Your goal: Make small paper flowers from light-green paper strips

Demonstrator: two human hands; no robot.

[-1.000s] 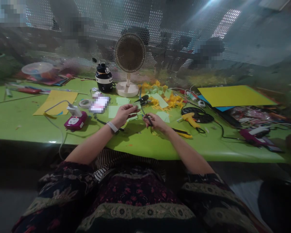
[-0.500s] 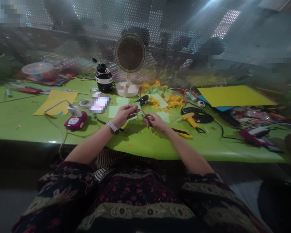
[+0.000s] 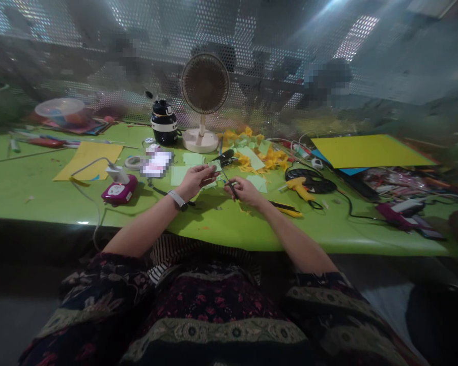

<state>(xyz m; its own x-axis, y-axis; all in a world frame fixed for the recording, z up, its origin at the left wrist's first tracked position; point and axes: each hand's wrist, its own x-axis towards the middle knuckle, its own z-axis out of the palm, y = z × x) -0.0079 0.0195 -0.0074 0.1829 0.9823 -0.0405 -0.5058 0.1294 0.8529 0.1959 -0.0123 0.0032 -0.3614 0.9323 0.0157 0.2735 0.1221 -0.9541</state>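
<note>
My left hand (image 3: 198,181) is closed, pinching a small piece of light green paper (image 3: 216,164) between thumb and fingers. Facing it, my right hand (image 3: 244,191) is wrapped round a pair of scissors (image 3: 232,190) with dark handles. The blades reach up and left, close to the paper; whether they touch it is too small to tell. Beneath and behind the hands lie more light green paper pieces (image 3: 178,175). A black stapler-like tool (image 3: 225,156) is just beyond the fingertips. Behind it sits a heap of orange and light green paper cutouts (image 3: 265,156).
A yellow glue gun (image 3: 302,189) and a yellow-black cutter (image 3: 287,208) lie right of my hands. Left are a phone (image 3: 157,164), a tape roll (image 3: 135,162) and a purple power socket (image 3: 119,192) with a cable. A fan (image 3: 205,84) and bottle (image 3: 164,123) stand behind, before a mesh partition.
</note>
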